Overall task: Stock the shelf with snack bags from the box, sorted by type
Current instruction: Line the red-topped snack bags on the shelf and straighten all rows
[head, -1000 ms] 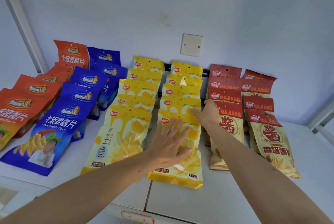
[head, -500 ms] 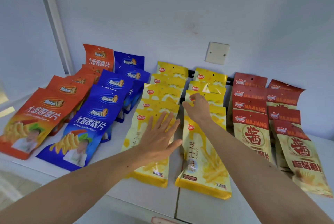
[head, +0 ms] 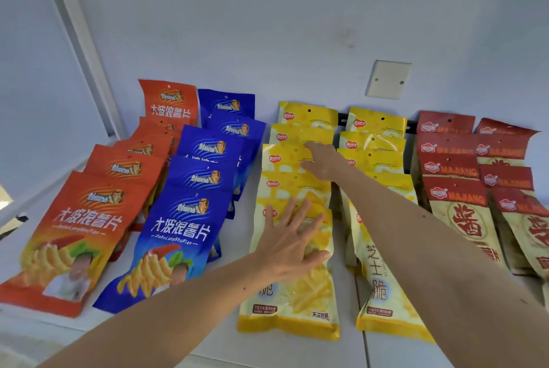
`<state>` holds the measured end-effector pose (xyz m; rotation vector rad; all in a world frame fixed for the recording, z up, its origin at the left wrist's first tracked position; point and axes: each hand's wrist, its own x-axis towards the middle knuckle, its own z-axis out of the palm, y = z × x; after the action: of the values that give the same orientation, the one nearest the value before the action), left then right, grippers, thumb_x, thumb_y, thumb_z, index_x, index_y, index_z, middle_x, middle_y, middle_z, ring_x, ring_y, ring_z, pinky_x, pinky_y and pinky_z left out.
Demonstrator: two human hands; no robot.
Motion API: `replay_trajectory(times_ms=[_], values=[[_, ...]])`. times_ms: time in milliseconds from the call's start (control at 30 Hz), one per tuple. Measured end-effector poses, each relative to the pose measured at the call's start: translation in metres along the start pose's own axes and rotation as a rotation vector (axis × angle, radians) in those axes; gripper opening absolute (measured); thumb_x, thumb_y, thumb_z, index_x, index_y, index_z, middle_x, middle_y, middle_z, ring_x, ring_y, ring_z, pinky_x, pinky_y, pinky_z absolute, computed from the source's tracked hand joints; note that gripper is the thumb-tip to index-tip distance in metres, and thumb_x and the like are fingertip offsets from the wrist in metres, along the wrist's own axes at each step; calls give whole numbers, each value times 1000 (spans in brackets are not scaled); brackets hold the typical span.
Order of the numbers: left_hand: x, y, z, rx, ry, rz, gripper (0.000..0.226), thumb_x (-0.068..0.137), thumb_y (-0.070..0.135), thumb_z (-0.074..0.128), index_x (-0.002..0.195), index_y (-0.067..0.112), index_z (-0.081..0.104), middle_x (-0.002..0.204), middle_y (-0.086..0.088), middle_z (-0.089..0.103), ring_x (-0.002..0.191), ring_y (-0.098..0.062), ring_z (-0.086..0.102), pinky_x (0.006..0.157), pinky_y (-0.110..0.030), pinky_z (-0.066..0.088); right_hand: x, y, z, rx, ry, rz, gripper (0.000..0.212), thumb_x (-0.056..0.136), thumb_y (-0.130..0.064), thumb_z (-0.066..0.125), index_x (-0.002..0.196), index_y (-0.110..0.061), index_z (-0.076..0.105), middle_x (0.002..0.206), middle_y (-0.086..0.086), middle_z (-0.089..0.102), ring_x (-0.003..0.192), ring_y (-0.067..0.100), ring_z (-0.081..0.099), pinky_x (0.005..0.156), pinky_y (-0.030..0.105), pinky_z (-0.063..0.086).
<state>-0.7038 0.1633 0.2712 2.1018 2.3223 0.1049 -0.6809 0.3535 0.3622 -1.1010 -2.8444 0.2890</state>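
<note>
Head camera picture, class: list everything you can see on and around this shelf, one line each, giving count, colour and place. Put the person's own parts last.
Orange snack bags: at least five, overlapping row, far left.
Blue snack bags: five, row beside the orange ones.
Yellow snack bags: two overlapping rows, centre; count unclear under the arms.
Red-topped snack bags: two rows, right; partly cut off.
Shelf: one, white, under all the bags.
Wall plate: one, cream, on the back wall.
Left hand: open, flat on the left yellow row.
Right hand: reaching the back of that row; grip unclear.
</note>
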Motion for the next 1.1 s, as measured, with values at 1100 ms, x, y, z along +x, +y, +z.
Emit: replay_trajectory(times_ms=[1100], values=[[-5, -8, -3, -31, -45, 26, 72, 90, 72, 13, 151, 41, -7, 158, 4, -26, 143, -26, -30, 111, -63, -15, 13, -5, 9, -132, 57, 57, 50, 101, -36, 42, 146, -15, 36, 151, 11, 33, 138, 36, 28, 110, 49, 29]])
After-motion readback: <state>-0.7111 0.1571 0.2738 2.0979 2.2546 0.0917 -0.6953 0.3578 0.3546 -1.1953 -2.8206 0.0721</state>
